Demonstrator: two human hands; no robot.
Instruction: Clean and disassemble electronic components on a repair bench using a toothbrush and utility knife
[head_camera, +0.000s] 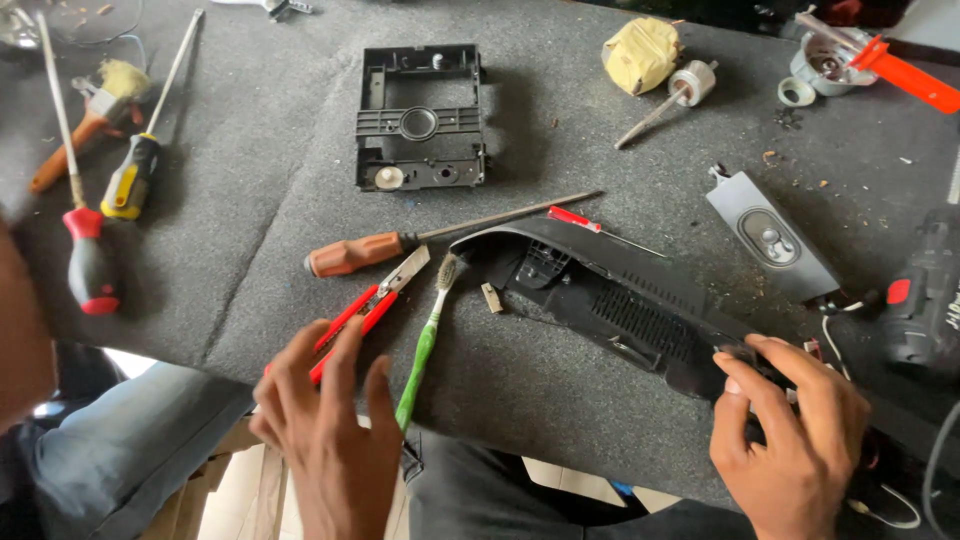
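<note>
At the surface's near edge, the left hand hovers with fingers spread wide — grip holding nothing — over the red-handled pliers and green toothbrush. The right hand pinches the near end of the black plastic housing, which lies toward the right edge.

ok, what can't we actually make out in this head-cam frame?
- Left hand: covers the handles of the red pliers; whether it grips them or the green toothbrush cannot be told.
- Right hand: fingers hide the near end of the black plastic cover.
- Dark power tool: cut off by the right edge.
- Orange-handled brush: blurred, upper left.
- Wires under the right hand: their ends run out of frame.
</note>
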